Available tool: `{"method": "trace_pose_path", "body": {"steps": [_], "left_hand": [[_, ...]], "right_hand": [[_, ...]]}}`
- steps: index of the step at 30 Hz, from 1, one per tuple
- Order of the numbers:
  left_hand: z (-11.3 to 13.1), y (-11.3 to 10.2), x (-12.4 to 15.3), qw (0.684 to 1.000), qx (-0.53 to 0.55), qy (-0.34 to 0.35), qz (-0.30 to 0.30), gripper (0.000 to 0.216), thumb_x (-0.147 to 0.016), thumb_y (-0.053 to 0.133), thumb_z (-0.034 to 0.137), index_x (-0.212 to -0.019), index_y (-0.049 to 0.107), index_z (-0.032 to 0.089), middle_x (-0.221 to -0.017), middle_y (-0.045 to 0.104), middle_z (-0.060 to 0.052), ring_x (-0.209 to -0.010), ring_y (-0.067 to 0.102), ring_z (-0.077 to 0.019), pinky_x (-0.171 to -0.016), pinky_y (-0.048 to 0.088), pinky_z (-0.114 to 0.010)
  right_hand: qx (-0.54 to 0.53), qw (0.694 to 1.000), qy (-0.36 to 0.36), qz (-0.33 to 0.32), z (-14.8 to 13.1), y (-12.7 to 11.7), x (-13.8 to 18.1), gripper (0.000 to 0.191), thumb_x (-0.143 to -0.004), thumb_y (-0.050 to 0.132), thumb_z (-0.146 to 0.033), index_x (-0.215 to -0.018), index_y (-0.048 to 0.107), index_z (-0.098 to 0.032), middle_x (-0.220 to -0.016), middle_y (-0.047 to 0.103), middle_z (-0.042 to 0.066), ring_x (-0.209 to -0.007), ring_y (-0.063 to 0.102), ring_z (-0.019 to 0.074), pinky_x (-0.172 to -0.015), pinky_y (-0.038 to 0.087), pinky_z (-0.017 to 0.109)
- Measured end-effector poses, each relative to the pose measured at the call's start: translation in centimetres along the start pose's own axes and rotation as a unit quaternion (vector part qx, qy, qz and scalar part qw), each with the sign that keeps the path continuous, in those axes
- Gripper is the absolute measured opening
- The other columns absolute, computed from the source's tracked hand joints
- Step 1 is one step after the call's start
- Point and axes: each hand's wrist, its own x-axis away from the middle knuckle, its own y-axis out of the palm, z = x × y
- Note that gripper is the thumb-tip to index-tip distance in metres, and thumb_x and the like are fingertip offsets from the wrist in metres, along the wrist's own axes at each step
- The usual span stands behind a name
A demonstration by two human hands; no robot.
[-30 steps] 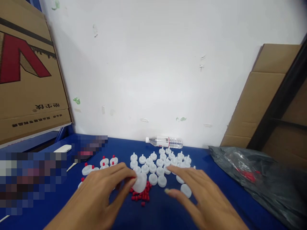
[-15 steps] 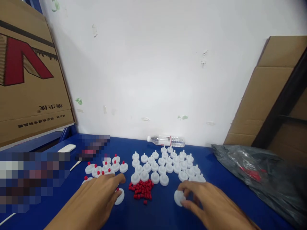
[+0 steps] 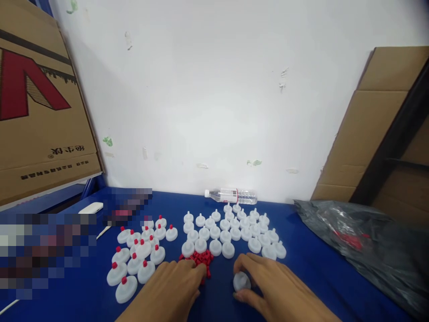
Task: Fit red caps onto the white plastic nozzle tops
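Note:
My left hand (image 3: 179, 279) reaches over the pile of small red caps (image 3: 205, 256), its fingers curled together. One red cap shows just beside the fingertips; whether the hand grips one is hidden. Between thumb and fingers, my right hand (image 3: 258, 277) holds a white nozzle lid (image 3: 241, 282) low over the table. Behind the red pile stand several white nozzle lids (image 3: 228, 250) with bare spouts. To the left is a group of white lids with red tips (image 3: 126, 289).
A clear plastic bottle (image 3: 229, 196) lies along the wall. A grey plastic bag (image 3: 321, 223) covers the right side. Cardboard boxes stand at left (image 3: 36, 134) and right (image 3: 362, 134). A white device (image 3: 91, 208) lies at the back left of the blue table (image 3: 214, 308).
My left hand has moved right, from a red-tipped lid to the red caps, leaving that lid among the left group. My right hand has shifted left with a white lid, now turned differently.

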Motion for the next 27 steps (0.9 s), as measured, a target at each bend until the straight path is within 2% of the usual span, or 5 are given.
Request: {"method": "trace_pose_path", "body": {"steps": [4,11,15,19,27], "left_hand": [[0.0,0.5,-0.5,1.000,-0.007,0.006,0.003,0.038,-0.098,0.052,0.004,-0.123,0.074,0.022,-0.123,0.078,-0.010,-0.109,0.077,-0.0374,-0.091,0.060,-0.051],[0.1,0.0,0.0,0.999,-0.009,0.034,0.034,0.030,-0.103,0.045,0.011,-0.114,0.072,0.021,-0.121,0.076,-0.011,-0.103,0.076,-0.0334,-0.088,0.059,-0.048],[0.1,-0.6,0.4,0.996,0.004,0.044,0.077,0.029,-0.105,0.040,0.016,-0.113,0.067,0.023,-0.117,0.075,-0.009,-0.098,0.074,-0.0307,-0.083,0.055,-0.045],[0.3,-1.0,0.1,0.993,0.024,0.042,0.109,0.021,-0.100,0.047,0.017,-0.104,0.067,0.024,-0.101,0.078,-0.002,-0.086,0.076,-0.0287,-0.073,0.051,-0.041],[1.0,-1.0,0.1,0.991,0.006,0.060,0.118,0.024,-0.097,0.051,0.011,-0.105,0.068,0.025,-0.103,0.079,0.000,-0.085,0.078,-0.0266,-0.068,0.047,-0.037]], "right_hand": [[0.015,0.997,-0.049,0.063,0.3,-0.1,0.4,0.020,-0.094,0.075,-0.020,-0.108,0.069,-0.034,-0.099,0.076,-0.008,-0.092,0.077,0.0216,-0.077,0.059,0.032],[0.082,0.954,-0.175,0.231,0.7,0.6,0.4,0.029,-0.095,0.080,-0.034,-0.122,0.069,-0.033,-0.116,0.077,-0.002,-0.098,0.079,0.0224,-0.079,0.066,0.031],[0.096,0.950,-0.177,0.238,0.7,0.7,0.2,0.042,-0.091,0.084,-0.038,-0.129,0.065,-0.033,-0.126,0.075,0.001,-0.101,0.079,0.0247,-0.078,0.067,0.035],[0.055,0.966,-0.155,0.200,0.4,0.4,0.0,0.043,-0.084,0.090,-0.030,-0.118,0.064,-0.033,-0.112,0.075,-0.005,-0.093,0.078,0.0212,-0.076,0.065,0.032],[0.051,0.938,-0.199,0.278,-0.6,0.4,-0.3,0.061,-0.065,0.100,-0.015,-0.113,0.065,-0.029,-0.100,0.077,-0.006,-0.088,0.078,0.0229,-0.078,0.062,0.034]]}}
